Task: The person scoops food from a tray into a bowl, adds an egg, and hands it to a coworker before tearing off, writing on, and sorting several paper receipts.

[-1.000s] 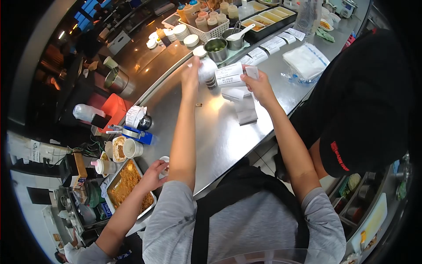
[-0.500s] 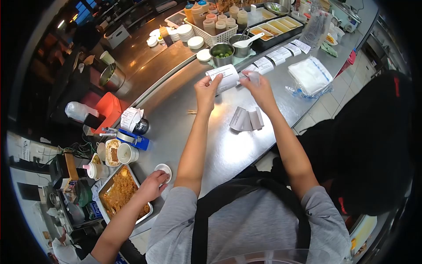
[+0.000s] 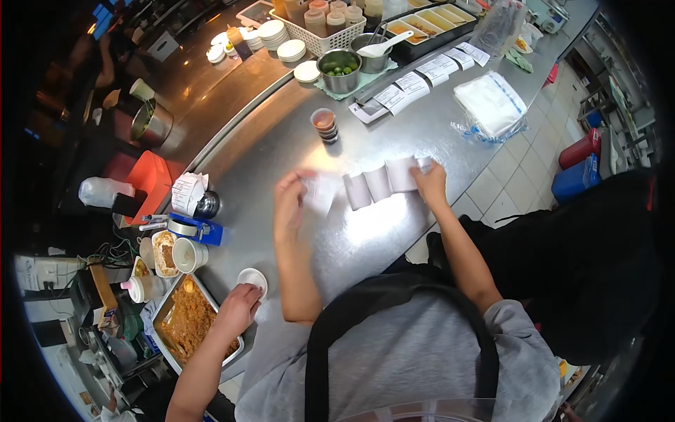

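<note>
My left hand (image 3: 290, 200) is raised over the steel counter (image 3: 267, 158), its fingers closed on a white paper slip (image 3: 321, 194) blurred by motion. At the right end of a curled paper strip (image 3: 378, 184), my right hand (image 3: 430, 181) pinches the paper. The strip lies in several folds on the counter between the two hands. Stacked small sauce cups (image 3: 324, 124) stand beyond my hands. Several printed slips (image 3: 412, 86) lie in a row near the back edge.
A co-worker's hand (image 3: 239, 308) touches a small white cup (image 3: 252, 279) beside a tray of brown food (image 3: 190, 316). A pot of limes (image 3: 339, 70) stands at the back. Wrapped white sheets (image 3: 490, 105) lie at right, with a dark-clothed person (image 3: 562, 246) nearer.
Both hands have come down and moved apart, the left one leftward with a slip. My right hand now grips the curled strip. The stacked sauce cups have come into sight.
</note>
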Tool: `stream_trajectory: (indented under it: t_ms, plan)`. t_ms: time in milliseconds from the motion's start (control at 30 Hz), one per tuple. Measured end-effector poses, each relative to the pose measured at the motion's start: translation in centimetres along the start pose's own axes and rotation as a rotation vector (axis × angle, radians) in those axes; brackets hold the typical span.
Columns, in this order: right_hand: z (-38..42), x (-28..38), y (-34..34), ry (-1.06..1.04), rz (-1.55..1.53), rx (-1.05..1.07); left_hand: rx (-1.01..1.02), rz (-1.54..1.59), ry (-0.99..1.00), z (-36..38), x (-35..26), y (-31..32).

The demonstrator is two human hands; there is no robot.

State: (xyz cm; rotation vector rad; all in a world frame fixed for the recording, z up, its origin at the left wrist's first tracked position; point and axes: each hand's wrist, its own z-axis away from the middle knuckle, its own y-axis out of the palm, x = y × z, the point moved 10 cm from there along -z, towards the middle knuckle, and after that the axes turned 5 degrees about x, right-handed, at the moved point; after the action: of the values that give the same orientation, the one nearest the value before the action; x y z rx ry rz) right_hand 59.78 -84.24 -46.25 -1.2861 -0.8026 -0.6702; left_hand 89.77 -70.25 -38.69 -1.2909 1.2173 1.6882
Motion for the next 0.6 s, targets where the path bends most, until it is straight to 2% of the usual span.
stream_trajectory:
  t_ms: [67, 100, 133, 167, 200, 233, 267, 333, 367, 433, 533, 567, 600]
  plan:
    - [0.5, 5.2, -3.8, -0.082, -0.055, -0.242, 0.356, -0.18, -0.231, 1.6, 2.0, 3.2]
    - [1.5, 9.0, -5.2, -0.291, -0.043, -0.359, 0.49, -0.109, -0.354, 2.8, 4.3, 4.7]
    - [2.0, 10.3, -5.5, -0.289, -0.042, -0.353, 0.53, -0.101, -0.5, 3.4, 7.0, 5.8]
    - [3.6, 13.8, -5.2, -0.546, 0.05, -0.316, 0.57, -0.091, -0.645, 4.1, 9.5, 7.0]
    - [5.8, 16.4, -4.3, -0.805, 0.141, -0.274, 0.552, 0.064, -0.711, 3.9, 10.6, 8.5]
    - [7.1, 16.7, -2.8, -0.878, 0.233, -0.194, 0.533, 0.22, -0.774, 3.3, 11.4, 9.7]
    - [8.9, 17.0, -1.7, -1.039, 0.292, -0.17, 0.529, 0.22, -0.774, 2.4, 12.1, 10.2]
    - [10.6, 15.7, 0.0, -1.117, 0.34, -0.048, 0.318, 0.346, -0.782, 0.2, 12.9, 9.7]
    - [10.9, 15.1, 0.0, -1.115, 0.342, -0.044, 0.317, 0.35, -0.785, -0.4, 13.0, 10.0]
    - [11.3, 14.0, 0.2, -1.101, 0.336, 0.005, 0.452, -0.007, -0.568, -1.8, 11.9, 10.8]
    - [11.2, 12.7, -0.6, -1.066, 0.359, 0.023, 0.469, -0.036, -0.673, -0.8, 13.1, 11.6]
    - [11.1, 12.3, -0.8, -1.056, 0.37, 0.021, 0.484, -0.227, -0.65, -0.7, 14.0, 11.2]
    - [10.8, 11.8, -1.3, -1.031, 0.354, 0.005, 0.499, -0.222, -0.652, -0.3, 14.9, 11.3]
